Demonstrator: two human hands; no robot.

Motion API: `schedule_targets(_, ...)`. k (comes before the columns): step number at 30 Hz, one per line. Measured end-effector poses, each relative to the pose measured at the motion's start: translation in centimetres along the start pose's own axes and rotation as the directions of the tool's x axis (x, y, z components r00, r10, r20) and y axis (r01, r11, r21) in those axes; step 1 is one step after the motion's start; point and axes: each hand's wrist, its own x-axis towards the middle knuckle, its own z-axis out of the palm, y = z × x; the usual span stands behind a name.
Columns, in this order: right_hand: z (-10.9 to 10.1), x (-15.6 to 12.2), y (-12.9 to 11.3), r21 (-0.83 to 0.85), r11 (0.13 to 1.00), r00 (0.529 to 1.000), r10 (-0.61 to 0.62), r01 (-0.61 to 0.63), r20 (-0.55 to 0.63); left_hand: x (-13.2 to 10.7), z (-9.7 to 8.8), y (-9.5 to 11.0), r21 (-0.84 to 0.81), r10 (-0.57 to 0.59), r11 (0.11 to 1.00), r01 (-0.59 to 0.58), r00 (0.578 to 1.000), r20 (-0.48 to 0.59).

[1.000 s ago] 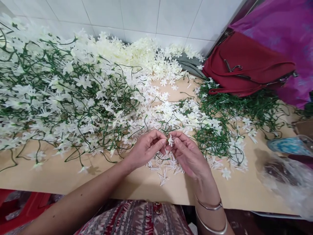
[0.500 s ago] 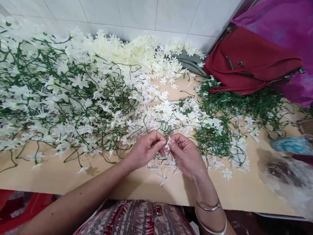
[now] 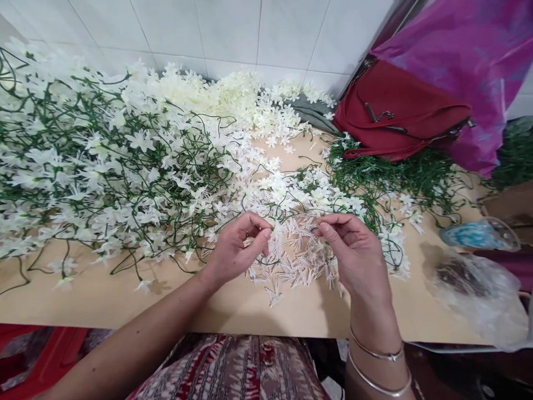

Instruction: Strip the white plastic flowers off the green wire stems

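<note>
My left hand [image 3: 237, 250] is closed in a pinch, thumb against forefinger, on a thin green stem [image 3: 270, 226] just above the table. My right hand [image 3: 353, 250] is off to the right, with its fingertips pinched together over a pile of loose white flower pieces [image 3: 291, 258]. What those fingertips hold is too small to make out. A large heap of white flowers on green stems [image 3: 125, 161] covers the left half of the tan table [image 3: 104, 300]. Bare green stems [image 3: 400, 178] lie in a tangle at the right.
A red bag [image 3: 395, 111] leans on purple cloth [image 3: 466, 50] at the back right. A crumpled clear plastic bag [image 3: 478, 289] and a bluish packet [image 3: 478, 234] sit at the right edge. A white tiled wall [image 3: 233, 28] closes the back.
My hands were together in front of me on a small white flower. They have parted: my right hand moved right over the loose pieces, and my left hand stayed put.
</note>
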Motion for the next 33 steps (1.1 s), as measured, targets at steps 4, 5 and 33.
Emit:
schedule_targets(4, -0.4, -0.5, 0.3, -0.332, 0.937, 0.991, -0.074, 0.107, 0.111, 0.1, -0.2, -0.5, 0.074, -0.02, 0.997, 0.021, 1.0, -0.01)
schedule_targets(5, -0.1, -0.7, 0.3, -0.402, 0.904, 0.983, -0.089, 0.146, 0.157, 0.1, -0.2, -0.6, 0.114, -0.025, 0.993, 0.028, 0.999, -0.026)
schedule_targets(33, 3.1, 1.6, -0.1, -0.618, 0.729, 0.954, -0.267, 0.294, 0.139, 0.7, -0.5, -0.9, 0.254, 0.22, 0.953, -0.168, 0.957, -0.191)
